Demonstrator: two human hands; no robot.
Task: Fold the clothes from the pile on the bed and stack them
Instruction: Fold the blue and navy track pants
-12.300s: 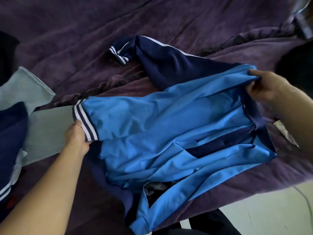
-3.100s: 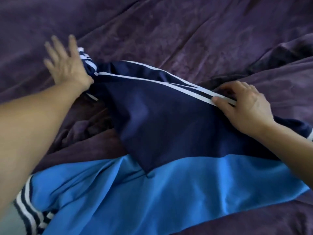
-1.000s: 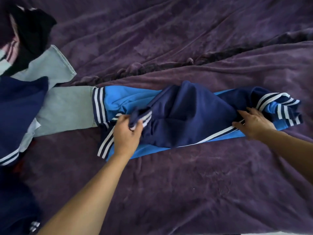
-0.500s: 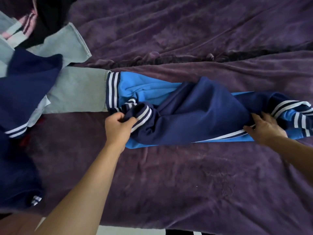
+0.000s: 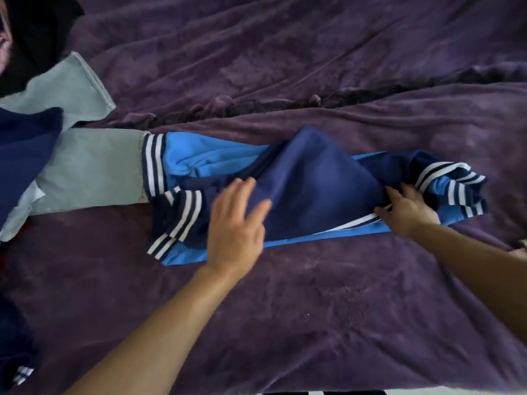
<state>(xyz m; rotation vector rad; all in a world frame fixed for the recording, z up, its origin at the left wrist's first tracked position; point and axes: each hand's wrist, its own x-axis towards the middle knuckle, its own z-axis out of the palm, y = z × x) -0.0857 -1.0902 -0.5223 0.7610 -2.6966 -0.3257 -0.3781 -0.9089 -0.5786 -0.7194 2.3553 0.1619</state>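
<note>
Both of your hands are resting on the blue and navy jacket (image 5: 313, 183), apart from each other, and neither one is closing around the cloth. Your left hand (image 5: 236, 223) is lying flat with the fingers spread on the navy sleeve, toward the jacket's left end and just beside the striped cuff (image 5: 182, 218). I am judging that it is pressing the sleeve down so that the sleeve is not sliding off the body of the jacket. Your right hand (image 5: 407, 209) is pressing with straight fingers near the jacket's right end, on the white stripe (its fingertips are partly going under a navy fold, so I cannot tell how deep). It seems to be anchoring that end while the other hand is smoothing.

The jacket is lying as a long narrow band on the purple blanket (image 5: 313, 309). This suggests you are working in the middle of the fold: the sleeves are in, the ends are not yet brought together. Touching the jacket's striped hem on its left, pale denim trousers (image 5: 91, 166) are waiting. Beyond them a navy garment (image 5: 25, 155) and a black garment (image 5: 37, 32) are lying, probably the unfolded pile. No finished stack is showing near the jacket.
</note>
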